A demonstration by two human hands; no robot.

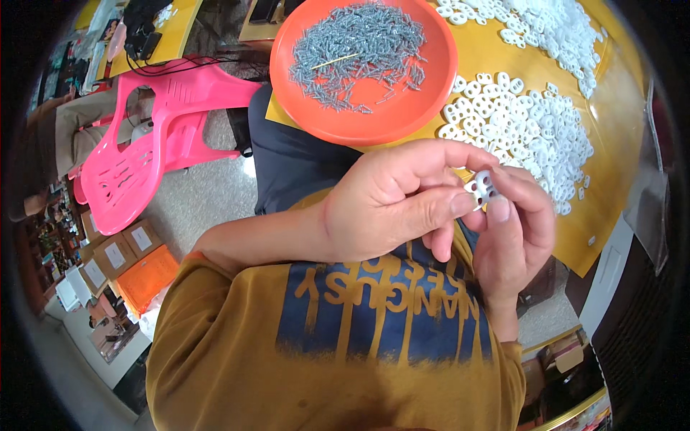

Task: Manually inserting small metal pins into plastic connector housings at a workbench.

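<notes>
Head view: at far left stands a pink plastic chair [144, 144]. Farther right, an orange dish [424, 100] holds a heap of small grey metal pins [359, 47] on the yellow table [618, 115]. Nearer, the left hand [388, 205] and right hand [514, 237] meet in front of the chest, both pinched shut on one small white plastic piece [481, 185] with holes. It looks light, stiff and smooth, probably slippery; the rim edges seem the safest hold, leaving the holes free. At far right lie piles of similar white pieces [525, 122].
</notes>
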